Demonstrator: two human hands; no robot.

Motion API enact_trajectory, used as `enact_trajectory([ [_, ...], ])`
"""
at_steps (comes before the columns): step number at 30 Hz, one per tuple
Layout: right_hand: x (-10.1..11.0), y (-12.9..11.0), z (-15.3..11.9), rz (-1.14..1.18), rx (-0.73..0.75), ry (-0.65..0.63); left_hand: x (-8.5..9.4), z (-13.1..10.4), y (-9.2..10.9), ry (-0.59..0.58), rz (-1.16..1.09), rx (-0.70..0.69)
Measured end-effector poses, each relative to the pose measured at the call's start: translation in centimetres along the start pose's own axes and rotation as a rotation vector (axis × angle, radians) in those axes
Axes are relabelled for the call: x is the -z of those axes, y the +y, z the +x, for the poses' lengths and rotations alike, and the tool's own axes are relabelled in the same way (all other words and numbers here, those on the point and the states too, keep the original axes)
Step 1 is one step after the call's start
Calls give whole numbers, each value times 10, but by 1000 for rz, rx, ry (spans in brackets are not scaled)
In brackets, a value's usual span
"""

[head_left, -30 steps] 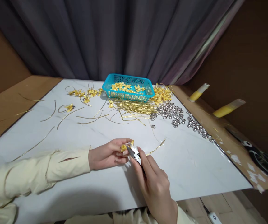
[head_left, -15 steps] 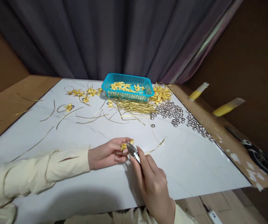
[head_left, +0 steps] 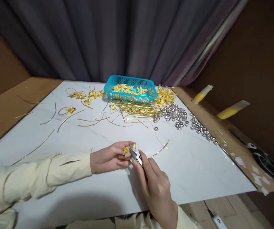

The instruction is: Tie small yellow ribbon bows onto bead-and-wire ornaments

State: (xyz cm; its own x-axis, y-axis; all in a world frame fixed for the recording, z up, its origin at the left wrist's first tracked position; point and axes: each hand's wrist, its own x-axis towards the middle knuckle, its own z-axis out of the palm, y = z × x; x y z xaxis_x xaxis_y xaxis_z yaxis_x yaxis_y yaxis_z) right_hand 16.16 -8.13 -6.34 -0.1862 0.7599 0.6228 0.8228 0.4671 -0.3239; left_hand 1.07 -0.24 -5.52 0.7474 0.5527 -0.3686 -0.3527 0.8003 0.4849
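Note:
Between the fingertips of my left hand (head_left: 114,158) is a small yellow ribbon flower (head_left: 126,150), partly covered by the fingers. My right hand (head_left: 155,184) is wrapped round a pair of pliers (head_left: 136,155) whose metal jaws meet the flower. Whether the jaws are closed on it, I cannot tell. A gold wire (head_left: 160,150) stretches out to the right past my right fingers; where its near end goes is hidden. Farther back, a heap of gold wires (head_left: 139,109) lies beside many silver beads (head_left: 175,114).
A blue basket (head_left: 130,98) with yellow flowers stands at the back, more flowers (head_left: 165,95) beside it. Finished-looking flowers with wire loops (head_left: 70,110) and loose wires lie at left. Two yellow-filled tubes (head_left: 233,109), scissors (head_left: 258,156) and paper scraps (head_left: 256,176) are along the right.
The pliers in my right hand have turned slightly at the flower. My left hand and the things on the table look the same.

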Motion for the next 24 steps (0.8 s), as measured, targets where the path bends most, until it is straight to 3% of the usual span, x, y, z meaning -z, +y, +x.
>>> enact_trajectory([
  [7, 0, -1, 1, 151, -38, 28, 0, 2, 1, -16, 10, -17],
  [24, -1, 0, 1, 142, -48, 5, 2, 3, 1, 11, 55, -22],
])
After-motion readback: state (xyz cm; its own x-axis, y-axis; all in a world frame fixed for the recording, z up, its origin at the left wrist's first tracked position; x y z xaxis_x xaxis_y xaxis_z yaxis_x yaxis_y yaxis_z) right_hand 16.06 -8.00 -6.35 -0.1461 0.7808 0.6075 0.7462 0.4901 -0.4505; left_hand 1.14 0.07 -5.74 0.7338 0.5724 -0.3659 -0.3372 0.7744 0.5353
